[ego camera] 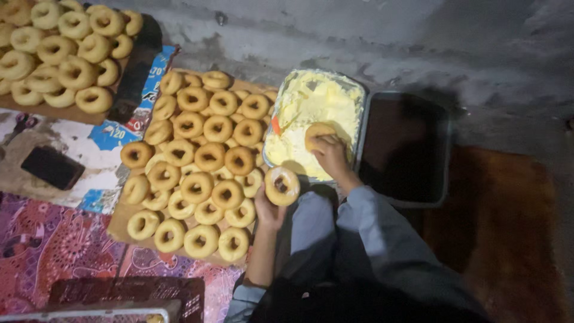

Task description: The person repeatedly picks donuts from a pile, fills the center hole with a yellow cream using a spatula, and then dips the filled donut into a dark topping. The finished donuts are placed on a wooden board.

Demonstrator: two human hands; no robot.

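My right hand (330,157) presses a ring doughnut (318,131) down into pale yellow cream in a rectangular metal tray (359,101). My left hand (269,210) holds another golden ring doughnut (281,185) by its lower edge, just in front of the tray's near corner. A flat board (119,222) to the left carries several doughnuts (206,157) piled in rows. Something small and orange (275,126) sticks out of the cream at the tray's left side.
A second board of doughnuts (60,54) lies at the top left. A dark empty tray (406,149) sits right of the cream tray. A black phone (52,167) rests on the patterned cloth (48,245). A dark crate (128,296) stands near my knee.
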